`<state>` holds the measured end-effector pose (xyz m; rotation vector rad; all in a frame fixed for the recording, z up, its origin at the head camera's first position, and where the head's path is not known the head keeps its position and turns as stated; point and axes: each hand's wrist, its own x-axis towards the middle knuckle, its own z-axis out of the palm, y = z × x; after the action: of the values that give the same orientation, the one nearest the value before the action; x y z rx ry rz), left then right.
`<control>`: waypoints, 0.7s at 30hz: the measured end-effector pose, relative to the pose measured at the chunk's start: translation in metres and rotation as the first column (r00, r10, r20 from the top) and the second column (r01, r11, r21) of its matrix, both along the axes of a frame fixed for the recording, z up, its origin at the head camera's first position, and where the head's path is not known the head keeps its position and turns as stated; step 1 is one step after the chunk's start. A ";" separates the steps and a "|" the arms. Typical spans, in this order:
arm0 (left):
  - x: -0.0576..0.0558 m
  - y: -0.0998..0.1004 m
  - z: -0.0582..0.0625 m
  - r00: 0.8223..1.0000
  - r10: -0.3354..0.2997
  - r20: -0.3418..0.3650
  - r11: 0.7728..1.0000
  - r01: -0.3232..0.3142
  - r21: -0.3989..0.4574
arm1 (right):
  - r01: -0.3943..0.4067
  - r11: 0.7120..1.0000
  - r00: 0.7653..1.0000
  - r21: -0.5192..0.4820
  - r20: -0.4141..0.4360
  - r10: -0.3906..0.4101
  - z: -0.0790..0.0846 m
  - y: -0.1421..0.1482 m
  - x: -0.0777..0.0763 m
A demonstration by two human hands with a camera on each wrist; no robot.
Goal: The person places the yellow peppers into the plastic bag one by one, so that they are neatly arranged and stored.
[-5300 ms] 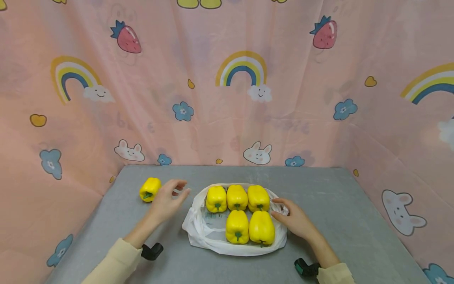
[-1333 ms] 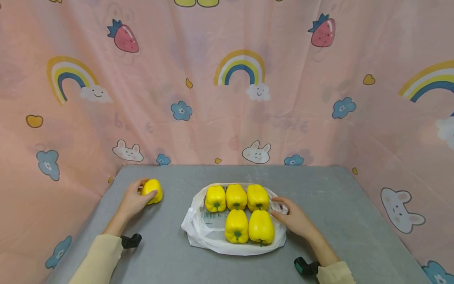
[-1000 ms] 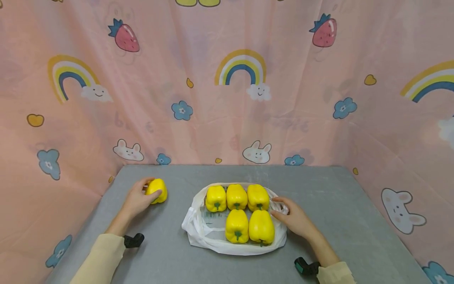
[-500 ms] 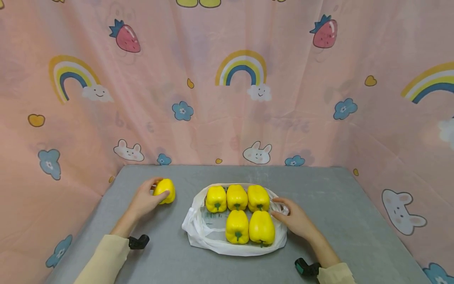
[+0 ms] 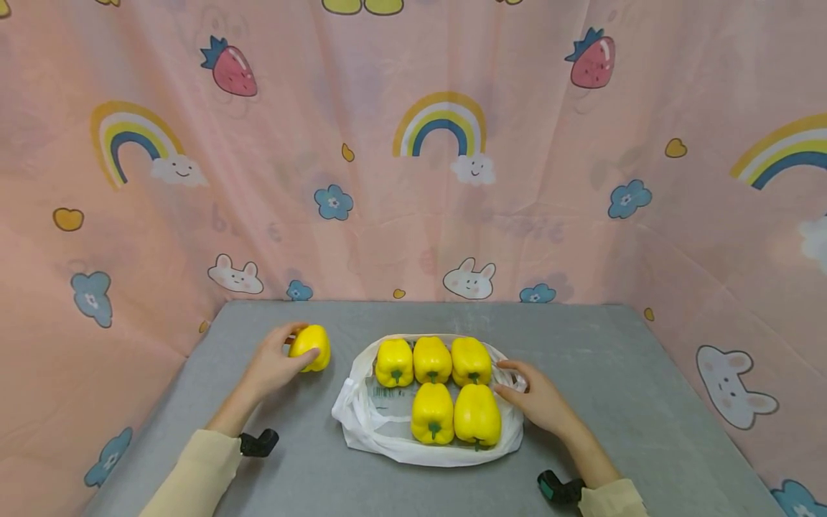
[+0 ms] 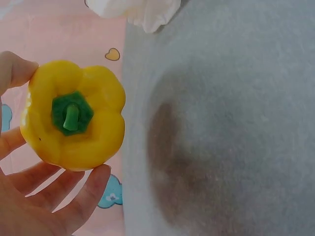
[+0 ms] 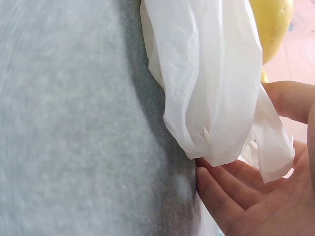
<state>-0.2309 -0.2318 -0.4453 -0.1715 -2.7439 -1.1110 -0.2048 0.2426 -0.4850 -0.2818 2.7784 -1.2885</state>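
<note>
A yellow bell pepper (image 5: 311,347) is in my left hand (image 5: 276,360), gripped between thumb and fingers, to the left of the bag. The left wrist view shows this pepper's green stem end (image 6: 72,117) and its shadow on the table, so it is raised. My right hand (image 5: 538,399) holds the right edge of the white plastic bag (image 5: 426,454). In the right wrist view the bag's loose folds (image 7: 211,88) hang between thumb and fingers. Inside the open bag lie three yellow bell peppers (image 5: 432,359) at the back and two bell peppers (image 5: 431,413) in front.
The bag lies on a grey table (image 5: 581,345). In its front left part, a patch of the bag's floor shows a printed barcode (image 5: 384,393). A pink patterned curtain (image 5: 291,143) closes off the back and both sides.
My left hand, first reaching back from near the bag, has taken hold of the bell pepper at the far left and carried it rightward. The right hand has stayed at the bag.
</note>
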 end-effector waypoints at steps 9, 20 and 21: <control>0.004 0.011 0.005 1.000 -0.010 -0.022 1.000 0.009 -0.010 | 0.004 1.000 1.000 0.001 0.020 -0.004 0.001 0.000 0.000; 0.009 0.022 0.013 0.996 -0.053 -0.067 0.999 0.053 0.005 | 0.001 1.000 1.000 -0.005 0.011 -0.001 0.001 0.000 0.001; 0.010 0.023 0.013 0.996 -0.056 -0.072 0.998 0.057 0.007 | 0.002 1.000 1.000 -0.005 0.014 -0.002 0.001 0.000 0.001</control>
<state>-0.2213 -0.2084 -0.4319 -0.2836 -2.6862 -1.1090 -0.2041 0.2427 -0.4836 -0.2694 2.7649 -1.2923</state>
